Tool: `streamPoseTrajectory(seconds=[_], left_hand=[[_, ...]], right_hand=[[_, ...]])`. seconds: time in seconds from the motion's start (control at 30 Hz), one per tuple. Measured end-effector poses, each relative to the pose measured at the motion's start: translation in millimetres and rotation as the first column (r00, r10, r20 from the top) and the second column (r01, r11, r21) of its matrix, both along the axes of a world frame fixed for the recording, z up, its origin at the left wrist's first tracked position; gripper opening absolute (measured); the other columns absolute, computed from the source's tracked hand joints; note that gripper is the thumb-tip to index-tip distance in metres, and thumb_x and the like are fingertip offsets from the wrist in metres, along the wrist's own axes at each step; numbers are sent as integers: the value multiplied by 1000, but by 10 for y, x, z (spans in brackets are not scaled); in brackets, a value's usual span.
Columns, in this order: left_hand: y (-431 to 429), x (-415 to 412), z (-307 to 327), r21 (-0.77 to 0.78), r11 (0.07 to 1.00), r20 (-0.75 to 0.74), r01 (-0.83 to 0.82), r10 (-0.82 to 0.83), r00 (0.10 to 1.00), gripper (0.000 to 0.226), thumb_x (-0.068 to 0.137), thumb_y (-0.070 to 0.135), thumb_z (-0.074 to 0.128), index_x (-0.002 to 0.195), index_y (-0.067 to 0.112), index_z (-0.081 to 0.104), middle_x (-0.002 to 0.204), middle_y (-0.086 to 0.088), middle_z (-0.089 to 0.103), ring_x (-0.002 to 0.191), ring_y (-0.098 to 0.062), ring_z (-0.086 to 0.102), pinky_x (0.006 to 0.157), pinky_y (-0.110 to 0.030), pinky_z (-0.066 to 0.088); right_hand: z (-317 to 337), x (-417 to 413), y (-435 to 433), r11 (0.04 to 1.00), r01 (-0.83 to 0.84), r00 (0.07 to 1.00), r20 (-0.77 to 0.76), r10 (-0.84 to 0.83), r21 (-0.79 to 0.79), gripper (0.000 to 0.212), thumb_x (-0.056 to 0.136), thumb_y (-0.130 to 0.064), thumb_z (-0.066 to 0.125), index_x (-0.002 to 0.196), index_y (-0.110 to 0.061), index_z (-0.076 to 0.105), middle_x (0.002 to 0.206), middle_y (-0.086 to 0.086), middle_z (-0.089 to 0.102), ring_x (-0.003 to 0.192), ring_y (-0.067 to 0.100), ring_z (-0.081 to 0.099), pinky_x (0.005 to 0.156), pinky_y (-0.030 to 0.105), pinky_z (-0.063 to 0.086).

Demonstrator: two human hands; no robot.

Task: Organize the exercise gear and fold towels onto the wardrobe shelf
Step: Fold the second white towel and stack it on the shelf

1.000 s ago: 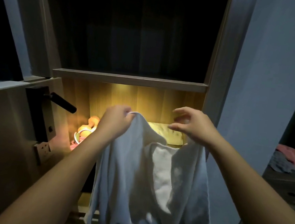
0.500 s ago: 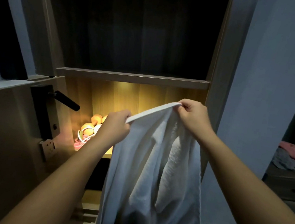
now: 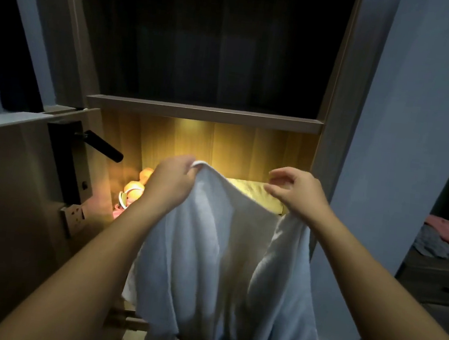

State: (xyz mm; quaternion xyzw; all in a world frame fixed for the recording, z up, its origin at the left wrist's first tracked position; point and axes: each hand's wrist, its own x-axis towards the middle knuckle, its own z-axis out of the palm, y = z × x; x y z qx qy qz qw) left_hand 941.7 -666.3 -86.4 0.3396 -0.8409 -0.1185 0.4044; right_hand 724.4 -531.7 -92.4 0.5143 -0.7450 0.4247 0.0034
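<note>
While the white terry towel hung in front of the wardrobe, its long axis ran toward six o'clock and its lower end left the frame. Its top edge was pinched in the curled fingers of the left hand, at the towel's eleven o'clock corner. From that pinch the edge sloped toward four o'clock and passed beneath the right hand. That hand hovered at three o'clock of the left one, its fingers loosely curled and parted, with no cloth between them. Whether the heel of the palm pressed on the towel could not be told. The next catch probably turns on this: the free corner lay just below the right hand, at its six o'clock, so the right hand was the nearer one.

Behind, at twelve o'clock, the lit wooden compartment held one yellow folded cloth. At nine o'clock of that sat a cluster of orange and pink gear, too tangled to count. One black lever handle jutted from the door on the left. Pink and grey clothes lay well apart at three o'clock.
</note>
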Motion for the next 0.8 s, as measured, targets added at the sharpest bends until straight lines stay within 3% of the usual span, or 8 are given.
streamPoseTrajectory(seconds=[0.13,0.2,0.27,0.33,0.43,0.5,0.63,0.8], left_hand=[[207,-246,38,-31,998,137,46,-42,990,26,100,30,49,77,19,56,71,2,54,68,-18,50,54,-29,28],[269,-321,57,-27,997,134,66,-62,989,25,100,29,51,77,20,56,70,4,52,65,-13,47,52,-27,26],[316,-365,87,-56,994,153,96,-86,984,27,98,29,53,72,23,52,67,4,51,64,-14,46,51,-28,26],[332,-359,89,-107,989,177,103,-83,981,23,97,29,56,75,21,57,71,1,55,67,-17,50,52,-26,29],[229,-244,-7,-148,988,188,39,-11,982,10,95,21,56,91,17,64,80,-6,64,72,-26,56,53,-29,35],[124,-125,-121,-140,990,186,-19,45,981,10,92,15,53,93,16,63,79,-8,63,73,-31,56,52,-31,33],[-37,95,-322,-50,988,102,-144,148,984,14,90,13,52,96,19,63,77,-4,56,71,-25,49,50,-30,26],[-107,145,-288,68,981,101,-183,176,979,12,85,8,52,80,17,57,68,1,49,72,-23,44,48,-28,23]], right_hand=[[-33,282,-46,981,-191,981,2,191,29,51,77,-41,78,124,-28,63,108,-15,70,95,-2,60,82,13,47],[-60,374,-101,971,-229,973,-8,230,64,49,77,-43,77,122,-27,65,105,-12,71,95,2,62,82,21,52],[-93,432,-154,977,-201,976,-65,206,75,30,84,-38,72,108,-21,71,93,-4,71,86,12,63,76,35,56],[-104,433,-187,991,-133,989,-74,132,-13,16,93,-27,62,93,-16,73,81,0,68,79,17,62,72,42,55],[-88,350,-181,987,-33,997,-78,20,-159,17,96,-23,56,90,-19,72,80,-4,67,77,12,60,65,29,48],[-63,269,-157,976,22,998,-48,-33,-215,18,97,-22,55,94,-18,72,83,-3,68,79,12,61,66,29,49],[-16,73,-113,948,144,989,49,-136,-284,19,98,-23,54,97,-17,72,83,-3,66,80,10,60,61,21,44],[47,66,-139,945,158,987,20,-159,-287,21,99,-23,53,102,-14,72,86,-3,66,80,11,59,63,18,43]])
